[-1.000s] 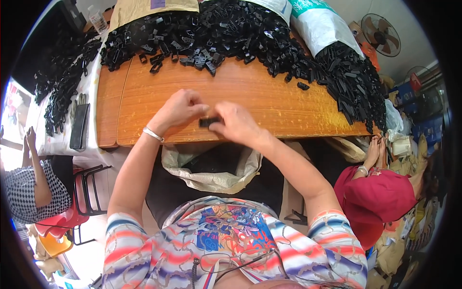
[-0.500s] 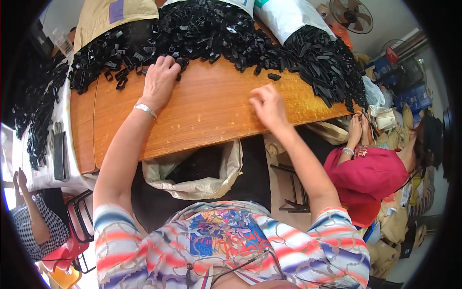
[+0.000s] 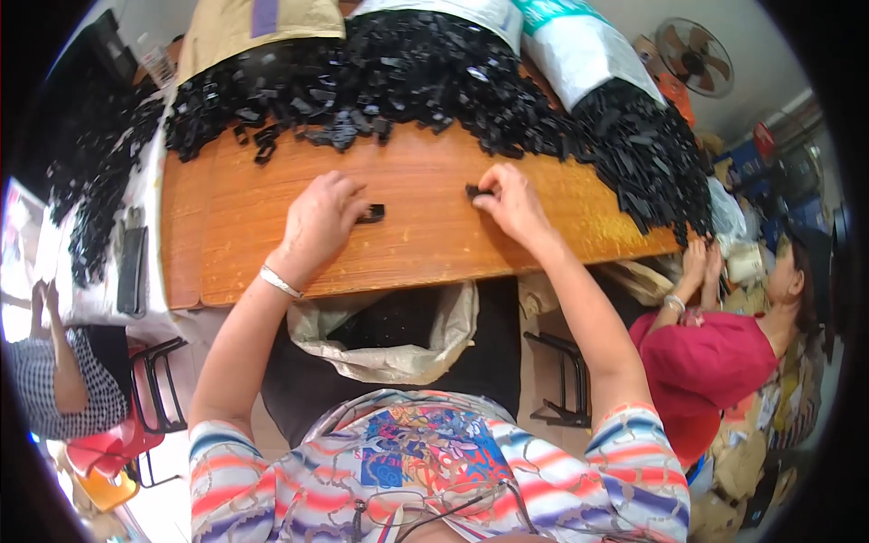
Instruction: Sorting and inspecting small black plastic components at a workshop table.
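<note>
Over the wooden table (image 3: pixel 421 222), my left hand (image 3: pixel 323 217) has its fingers closed on a small black plastic frame (image 3: pixel 374 214), which looks like a hollow rectangle. Farther right, my right hand (image 3: pixel 514 206) pinches a small black plastic piece (image 3: pixel 474 191) between thumb and fingertips. The two hands are apart, with bare tabletop between them. A large heap of similar black frames (image 3: pixel 299 86) lies along the far edge, beyond my left hand. Longer, flat black pieces (image 3: pixel 634 154) are heaped at the far right.
Tan (image 3: pixel 217 32) and white sacks (image 3: pixel 588 54) stand behind the heaps. At the near edge, an open woven sack (image 3: pixel 389 364) rests on my lap. A co-worker in a red top (image 3: pixel 701 357) sits at the right, another in checks (image 3: pixel 68 385) at the left.
My left hand has drawn back from the heap toward me, bringing a black frame. My right hand, seemingly without a piece before, now pinches one. The whole view has shifted slightly.
</note>
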The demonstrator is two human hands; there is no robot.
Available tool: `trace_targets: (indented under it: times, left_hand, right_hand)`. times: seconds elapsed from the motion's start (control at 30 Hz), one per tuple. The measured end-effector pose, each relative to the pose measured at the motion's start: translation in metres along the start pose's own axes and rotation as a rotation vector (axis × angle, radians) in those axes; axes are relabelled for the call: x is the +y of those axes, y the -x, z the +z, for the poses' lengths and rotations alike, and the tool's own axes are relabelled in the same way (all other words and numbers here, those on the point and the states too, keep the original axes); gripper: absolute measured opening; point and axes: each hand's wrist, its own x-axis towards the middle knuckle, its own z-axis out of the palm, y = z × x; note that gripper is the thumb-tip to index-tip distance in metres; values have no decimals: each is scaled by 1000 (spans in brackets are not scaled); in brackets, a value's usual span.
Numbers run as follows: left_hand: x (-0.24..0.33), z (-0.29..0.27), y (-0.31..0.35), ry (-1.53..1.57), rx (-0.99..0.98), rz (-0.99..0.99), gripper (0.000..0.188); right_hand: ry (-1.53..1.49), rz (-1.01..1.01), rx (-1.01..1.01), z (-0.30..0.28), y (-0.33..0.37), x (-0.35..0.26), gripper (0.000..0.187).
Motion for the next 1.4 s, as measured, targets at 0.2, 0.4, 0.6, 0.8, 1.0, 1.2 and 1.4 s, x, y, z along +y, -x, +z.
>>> trace_targets:
  times: [0.2, 0.4, 0.6, 0.8, 1.0, 1.2, 1.4]
  left_hand:
    - [-9, 2, 16, 30, -15, -77, 35]
    - [-9, 6, 15, 74, 47, -107, 34]
    - [-15, 10, 9, 36, 21, -19, 27]
    - [-15, 12, 12, 38, -10, -63, 25]
    - [-25, 3, 0, 462, -169, -302, 28]
    - [-14, -3, -20, 160, -321, -343, 25]
    - [-29, 0, -10, 196, -470, -214, 26]
  right_hand:
    - [-76, -221, -105, 29, 10, -49, 24]
    - [-192, -338, -56, 58, -6, -95, 27]
    - [-152, -346, -53, 76, -10, -97, 27]
    - [-122, -379, -75, 77, -16, -98, 22]
    - [-132, -314, -179, 77, -26, -97, 23]
    - [-200, -79, -377, 68, -38, -99, 33]
    - [-23, -145, -387, 64, 1, -109, 27]
